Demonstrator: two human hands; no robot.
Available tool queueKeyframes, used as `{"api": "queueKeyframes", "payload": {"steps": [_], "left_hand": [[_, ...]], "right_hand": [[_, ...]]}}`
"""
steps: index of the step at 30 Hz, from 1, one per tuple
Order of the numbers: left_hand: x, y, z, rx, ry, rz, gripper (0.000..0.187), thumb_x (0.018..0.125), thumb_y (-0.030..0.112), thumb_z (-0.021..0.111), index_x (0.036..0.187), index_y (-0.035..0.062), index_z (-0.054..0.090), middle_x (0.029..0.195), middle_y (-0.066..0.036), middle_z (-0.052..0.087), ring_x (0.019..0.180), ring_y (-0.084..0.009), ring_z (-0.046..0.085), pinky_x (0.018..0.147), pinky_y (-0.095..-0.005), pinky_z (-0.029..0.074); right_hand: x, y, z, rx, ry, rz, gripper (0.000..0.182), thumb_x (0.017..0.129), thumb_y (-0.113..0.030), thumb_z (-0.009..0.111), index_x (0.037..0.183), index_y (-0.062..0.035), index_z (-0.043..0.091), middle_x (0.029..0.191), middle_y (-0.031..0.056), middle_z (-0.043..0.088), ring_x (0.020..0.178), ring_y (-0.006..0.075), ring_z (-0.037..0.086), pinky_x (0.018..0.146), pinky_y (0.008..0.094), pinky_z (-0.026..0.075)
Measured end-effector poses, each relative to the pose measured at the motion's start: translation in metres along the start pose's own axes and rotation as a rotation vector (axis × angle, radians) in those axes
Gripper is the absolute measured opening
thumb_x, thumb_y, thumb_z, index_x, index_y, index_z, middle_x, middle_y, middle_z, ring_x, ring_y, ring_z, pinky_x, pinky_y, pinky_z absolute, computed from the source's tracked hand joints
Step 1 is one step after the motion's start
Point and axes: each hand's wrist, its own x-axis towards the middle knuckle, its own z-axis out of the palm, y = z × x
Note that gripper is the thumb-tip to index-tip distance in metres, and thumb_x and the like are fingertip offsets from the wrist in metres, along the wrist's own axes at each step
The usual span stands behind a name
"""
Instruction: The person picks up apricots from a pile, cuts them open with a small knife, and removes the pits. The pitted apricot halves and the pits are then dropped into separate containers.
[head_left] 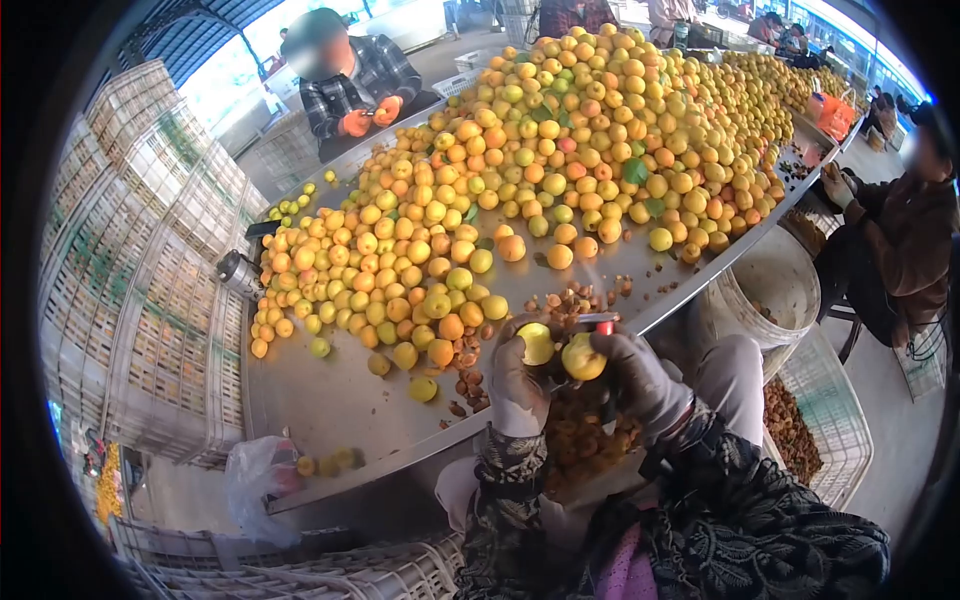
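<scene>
Both of my hands are gloved and held close together at the metal table's near edge. My left hand (521, 385) grips a yellow apricot half (537, 344), its cut face turned up toward me. In my right hand (645, 382) is another yellow apricot piece (583, 358), pinched by thumb and fingers. A small knife (604, 325) with a red part also sits in that hand, its blade pointing left above the fruit. Brown apricot pits (572, 300) lie scattered just beyond my hands. Below them, a container of halved apricots (590, 440) is partly hidden by my arms.
A large heap of apricots (560, 140) covers much of the metal table (330, 400). Stacked crates (160, 270) stand left. At right are a white bucket (775, 285) and a crate of pits (790, 425). Co-workers sit across the table (360, 90) and at right (900, 230).
</scene>
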Motion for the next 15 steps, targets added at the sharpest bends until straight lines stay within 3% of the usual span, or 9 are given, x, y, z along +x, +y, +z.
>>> {"api": "queueKeyframes", "payload": {"steps": [1, 3, 6, 8, 10, 12, 13, 15], "left_hand": [[-0.003, 0.007, 0.002, -0.27, 0.004, -0.15, 0.031, 0.091, 0.021, 0.045, 0.115, 0.0045, 0.055, 0.106, -0.009, 0.063, 0.093, -0.0225, 0.064, 0.074, -0.0369, 0.054], [-0.002, 0.001, -0.009, -0.293, -0.007, -0.153, 0.031, 0.092, 0.022, 0.045, 0.115, 0.0043, 0.056, 0.106, -0.009, 0.063, 0.094, -0.0223, 0.064, 0.076, -0.0372, 0.054], [-0.003, -0.008, -0.015, -0.292, 0.013, -0.204, 0.034, 0.098, 0.028, 0.044, 0.116, 0.0025, 0.056, 0.109, -0.01, 0.063, 0.093, -0.0201, 0.063, 0.081, -0.0353, 0.053], [-0.003, -0.019, -0.02, 0.419, -0.245, 0.026, 0.04, 0.101, 0.033, 0.04, 0.118, 0.0, 0.057, 0.111, -0.01, 0.063, 0.094, -0.0188, 0.063, 0.084, -0.0328, 0.051], [-0.015, -0.02, -0.009, 0.415, -0.281, 0.064, 0.042, 0.102, 0.033, 0.041, 0.119, -0.0023, 0.057, 0.114, -0.01, 0.062, 0.1, -0.0174, 0.06, 0.091, -0.0312, 0.047], [-0.015, -0.028, 0.004, 0.281, -0.134, 0.015, 0.039, 0.1, 0.027, 0.046, 0.123, -0.0026, 0.055, 0.116, -0.009, 0.061, 0.106, -0.0165, 0.057, 0.097, -0.0305, 0.043], [-0.014, -0.033, 0.0, 0.578, -0.23, 0.204, 0.039, 0.099, 0.025, 0.051, 0.128, -0.0016, 0.052, 0.116, -0.009, 0.06, 0.109, -0.0154, 0.054, 0.098, -0.0299, 0.041], [-0.014, -0.047, 0.0, 0.502, -0.192, 0.15, 0.04, 0.099, 0.026, 0.051, 0.129, -0.0011, 0.052, 0.116, -0.009, 0.06, 0.109, -0.0151, 0.053, 0.098, -0.0297, 0.04]], "right_hand": [[0.001, -0.003, -0.003, 0.043, 0.007, -0.011, 0.036, 0.094, -0.029, 0.052, 0.11, 0.0021, 0.057, 0.082, 0.0102, 0.066, 0.051, 0.0153, 0.06, 0.044, 0.0225, 0.047], [0.001, -0.007, -0.007, 0.176, 0.014, 0.019, 0.034, 0.095, -0.025, 0.052, 0.116, 0.0008, 0.055, 0.089, 0.0125, 0.068, 0.055, 0.0157, 0.062, 0.043, 0.0225, 0.049], [-0.003, -0.013, -0.01, 0.133, 0.073, 0.003, 0.032, 0.095, -0.021, 0.054, 0.12, -0.0009, 0.053, 0.094, 0.0132, 0.068, 0.058, 0.0174, 0.065, 0.045, 0.0235, 0.053], [0.0, -0.004, -0.037, 0.11, -0.027, 0.031, 0.032, 0.095, -0.019, 0.056, 0.122, -0.0015, 0.054, 0.1, 0.0129, 0.068, 0.062, 0.0194, 0.067, 0.05, 0.0237, 0.056], [-0.009, -0.01, -0.031, 0.076, 0.002, 0.072, 0.028, 0.094, -0.017, 0.058, 0.118, -0.0016, 0.059, 0.1, 0.0071, 0.067, 0.087, 0.0171, 0.065, 0.069, 0.0303, 0.056], [-0.007, -0.004, -0.034, 0.081, -0.03, 0.041, 0.025, 0.094, -0.012, 0.059, 0.117, -0.0011, 0.061, 0.102, 0.0062, 0.067, 0.089, 0.0149, 0.065, 0.073, 0.0286, 0.055], [-0.005, 0.0, -0.03, 0.016, 0.005, -0.048, 0.025, 0.093, -0.011, 0.06, 0.117, -0.0009, 0.061, 0.101, 0.0057, 0.067, 0.088, 0.0134, 0.064, 0.074, 0.027, 0.054], [0.004, 0.012, -0.025, -0.118, 0.038, -0.277, 0.023, 0.09, -0.007, 0.063, 0.112, -0.0006, 0.062, 0.095, 0.0023, 0.067, 0.084, 0.0095, 0.061, 0.076, 0.0232, 0.051]]}}
